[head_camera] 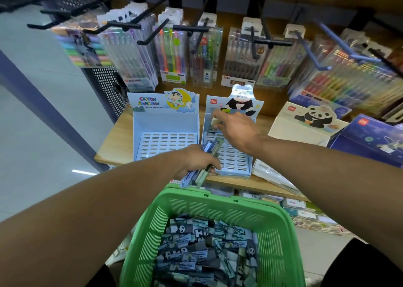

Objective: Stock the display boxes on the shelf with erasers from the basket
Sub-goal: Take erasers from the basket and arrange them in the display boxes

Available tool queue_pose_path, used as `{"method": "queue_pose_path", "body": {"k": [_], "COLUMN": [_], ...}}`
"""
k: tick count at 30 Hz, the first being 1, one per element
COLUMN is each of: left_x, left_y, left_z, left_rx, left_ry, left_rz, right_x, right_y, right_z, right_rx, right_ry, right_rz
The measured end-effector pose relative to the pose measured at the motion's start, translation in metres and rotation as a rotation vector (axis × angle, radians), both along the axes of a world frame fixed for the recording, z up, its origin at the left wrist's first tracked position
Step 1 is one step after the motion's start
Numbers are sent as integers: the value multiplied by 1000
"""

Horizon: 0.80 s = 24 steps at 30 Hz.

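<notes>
While the left hand (196, 162) gripped a bundle of erasers (207, 158), the right hand's (235, 127) fingers (218, 114) pinched one light, stiff eraser (214, 122) endwise at the panda display box's (246, 173) twelve o'clock.

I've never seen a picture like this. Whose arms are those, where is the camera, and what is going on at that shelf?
There is no machine here. A person wears a camera on the head, looking down at their own arms. The left hand grips a bundle of erasers. The right hand pinches a single eraser over the back of the panda display box on the wooden shelf. Beside it stands an empty cartoon display box. Below, a green basket holds many more erasers. Packs of pens hang on hooks above.
</notes>
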State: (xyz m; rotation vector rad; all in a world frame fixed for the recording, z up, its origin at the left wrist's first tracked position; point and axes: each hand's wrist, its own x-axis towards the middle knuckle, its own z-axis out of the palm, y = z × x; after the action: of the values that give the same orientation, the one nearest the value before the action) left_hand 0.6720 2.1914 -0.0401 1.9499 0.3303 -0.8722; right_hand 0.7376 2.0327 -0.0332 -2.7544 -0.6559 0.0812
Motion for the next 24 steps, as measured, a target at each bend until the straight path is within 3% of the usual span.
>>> {"method": "queue_pose_path", "body": {"k": [4,7,16,24], "left_x": [1,0,-3,-4], "left_y": [4,2,1,1], "left_z": [-2,-3,-4,-2], "left_rx": [-7,-25,-29,-52], "left_ry": [0,1,3,-11], "left_rz": [24,7,-7,-25], "right_x": [1,0,0,4], "right_y": [-2,-1,-1,4], "right_z": [-6,-7,-4,-11], "right_rx": [-72,-139,29,27], "right_ry": [49,-24,-303,-334], "right_rz": [39,58,-52,-43]}}
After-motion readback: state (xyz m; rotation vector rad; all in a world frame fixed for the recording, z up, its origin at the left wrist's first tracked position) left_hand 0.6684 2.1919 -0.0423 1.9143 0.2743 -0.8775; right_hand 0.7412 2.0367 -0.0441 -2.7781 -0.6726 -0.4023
